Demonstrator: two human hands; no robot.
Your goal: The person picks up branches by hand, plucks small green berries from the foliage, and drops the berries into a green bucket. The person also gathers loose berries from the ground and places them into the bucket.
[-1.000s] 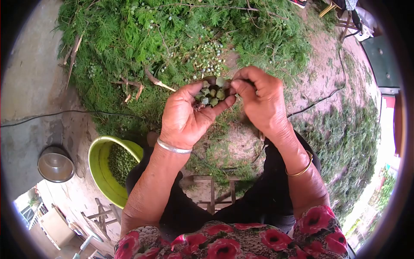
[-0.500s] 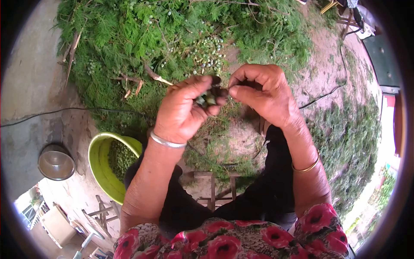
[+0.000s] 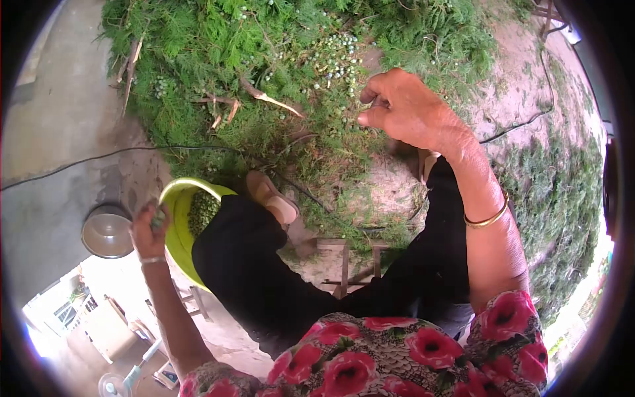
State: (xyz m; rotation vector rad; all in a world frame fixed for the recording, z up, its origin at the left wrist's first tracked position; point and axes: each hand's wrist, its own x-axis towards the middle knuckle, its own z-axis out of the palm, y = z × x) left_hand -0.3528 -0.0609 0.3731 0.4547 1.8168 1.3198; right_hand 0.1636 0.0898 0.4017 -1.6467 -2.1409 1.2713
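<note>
My left hand is out at the left, beside the rim of a yellow-green bucket. Its fingers curl around a few small green cones, partly hidden by the hand. Inside the bucket lies a heap of small green cones. My right hand hangs over the ground in front of me, thumb and bent forefinger apart, with nothing visible between them. Below and beyond it, pale bluish-green cones lie scattered among green conifer branches.
A metal bowl stands left of the bucket. A black cable crosses the ground. Bare broken sticks lie on the branches. More greenery spreads at the right. A wooden stool frame shows between my legs.
My left hand has moved from in front of me down and left to the bucket, carrying the cones. My right hand has risen slightly and its thumb and forefinger have parted.
</note>
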